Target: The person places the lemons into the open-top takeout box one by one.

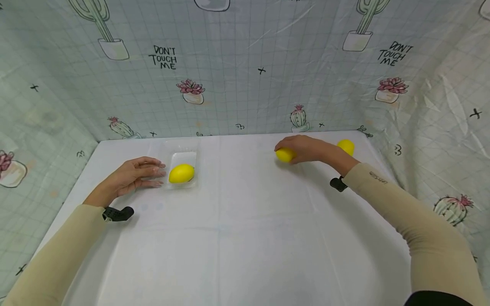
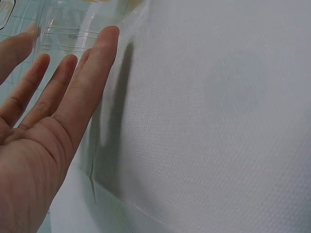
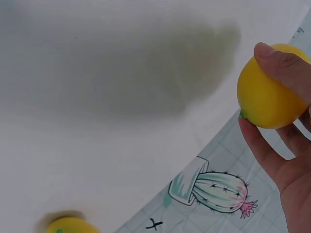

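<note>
A yellow lemon (image 3: pixel 265 97) with a green tip is gripped between the thumb and fingers of my right hand (image 1: pixel 306 148), over the back right part of the table. My left hand (image 1: pixel 139 176) has its fingers extended beside a clear plastic tray (image 1: pixel 184 158); in the left wrist view the fingertips come right up to the tray's wall (image 2: pixel 68 36). One lemon (image 1: pixel 181 173) lies in the front part of that tray. Another lemon (image 1: pixel 346 146) lies at the back right, partly behind my right forearm, and its edge shows low in the right wrist view.
A white cloth (image 1: pixel 245 238) covers the table. Behind it and along both sides hangs a grid-patterned curtain (image 1: pixel 245 93) printed with cacti and lettering. Each wrist carries a black strap; the left one (image 1: pixel 118 213) sits near the table surface.
</note>
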`<state>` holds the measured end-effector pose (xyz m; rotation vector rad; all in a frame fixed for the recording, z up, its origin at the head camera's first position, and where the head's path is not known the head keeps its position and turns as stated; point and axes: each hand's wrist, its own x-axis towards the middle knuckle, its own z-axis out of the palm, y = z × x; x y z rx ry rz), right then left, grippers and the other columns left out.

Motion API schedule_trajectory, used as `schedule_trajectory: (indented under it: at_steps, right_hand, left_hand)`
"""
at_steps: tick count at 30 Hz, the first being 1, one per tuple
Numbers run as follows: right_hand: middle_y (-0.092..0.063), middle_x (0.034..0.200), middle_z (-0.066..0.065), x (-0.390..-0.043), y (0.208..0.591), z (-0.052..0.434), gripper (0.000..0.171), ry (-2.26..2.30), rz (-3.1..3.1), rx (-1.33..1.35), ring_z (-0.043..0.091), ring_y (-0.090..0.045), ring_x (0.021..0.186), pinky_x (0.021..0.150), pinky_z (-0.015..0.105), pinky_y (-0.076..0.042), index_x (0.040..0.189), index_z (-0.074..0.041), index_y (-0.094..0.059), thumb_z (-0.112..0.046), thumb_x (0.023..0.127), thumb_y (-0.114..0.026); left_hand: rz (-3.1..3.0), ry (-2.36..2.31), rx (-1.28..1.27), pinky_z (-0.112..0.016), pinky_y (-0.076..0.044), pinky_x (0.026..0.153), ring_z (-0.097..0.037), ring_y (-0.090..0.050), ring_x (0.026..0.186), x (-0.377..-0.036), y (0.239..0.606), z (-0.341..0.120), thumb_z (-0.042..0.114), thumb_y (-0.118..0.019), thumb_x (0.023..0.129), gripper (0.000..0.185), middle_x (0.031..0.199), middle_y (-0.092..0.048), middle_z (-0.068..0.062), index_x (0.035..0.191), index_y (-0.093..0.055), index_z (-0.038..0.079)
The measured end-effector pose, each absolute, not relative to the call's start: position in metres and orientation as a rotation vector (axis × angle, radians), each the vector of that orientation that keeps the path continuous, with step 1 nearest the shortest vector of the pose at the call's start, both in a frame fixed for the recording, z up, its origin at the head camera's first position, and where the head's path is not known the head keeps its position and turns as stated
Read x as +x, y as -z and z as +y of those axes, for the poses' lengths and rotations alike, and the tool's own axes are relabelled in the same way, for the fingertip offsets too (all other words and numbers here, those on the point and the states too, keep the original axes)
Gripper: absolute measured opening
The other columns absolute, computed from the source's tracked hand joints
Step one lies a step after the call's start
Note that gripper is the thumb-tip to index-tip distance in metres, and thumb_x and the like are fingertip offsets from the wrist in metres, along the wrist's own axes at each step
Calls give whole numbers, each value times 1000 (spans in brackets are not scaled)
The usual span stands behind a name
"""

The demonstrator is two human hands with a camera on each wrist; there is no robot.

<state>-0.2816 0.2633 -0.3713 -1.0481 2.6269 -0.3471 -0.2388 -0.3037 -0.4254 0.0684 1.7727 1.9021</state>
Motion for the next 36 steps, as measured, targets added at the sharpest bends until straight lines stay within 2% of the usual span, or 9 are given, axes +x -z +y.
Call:
schedule_trajectory:
  at_steps: [10, 18, 27, 36]
  right_hand:
    - [-58, 141, 10, -282, 366, 250, 57, 352, 2623, -1048, 34, -53, 128, 113, 52, -45, 137, -12, -59, -4, 85, -82]
    - [-58, 142, 10, -282, 365, 241, 56, 376, 2620, -1103, 33, -53, 128, 113, 51, -45, 137, -12, -59, -4, 86, -81]
    - [-58, 143, 9, -280, 368, 227, 56, 440, 2604, -1118, 32, -52, 129, 114, 50, -44, 137, -12, -59, -4, 86, -81]
    - [-60, 141, 7, -280, 371, 216, 55, 483, 2612, -1196, 30, -54, 127, 114, 47, -44, 136, -13, -60, -5, 86, -82]
  left_hand:
    - [1764, -1906, 68, -46, -60, 93, -26, -68, 117, -241, 421, -303, 4, -56, 104, 39, 136, -60, -10, 140, -42, -3]
    - [1786, -1888, 47, -44, -60, 93, -24, -68, 117, -240, 422, -302, 6, -58, 104, 43, 136, -61, -9, 142, -39, -3]
    - [1769, -1898, 37, -45, -59, 94, -27, -66, 119, -237, 422, -302, 6, -58, 104, 42, 135, -60, -8, 141, -40, -3]
    - [1756, -1911, 33, -45, -59, 94, -26, -66, 120, -236, 422, -301, 6, -58, 104, 50, 134, -62, -6, 145, -33, -6]
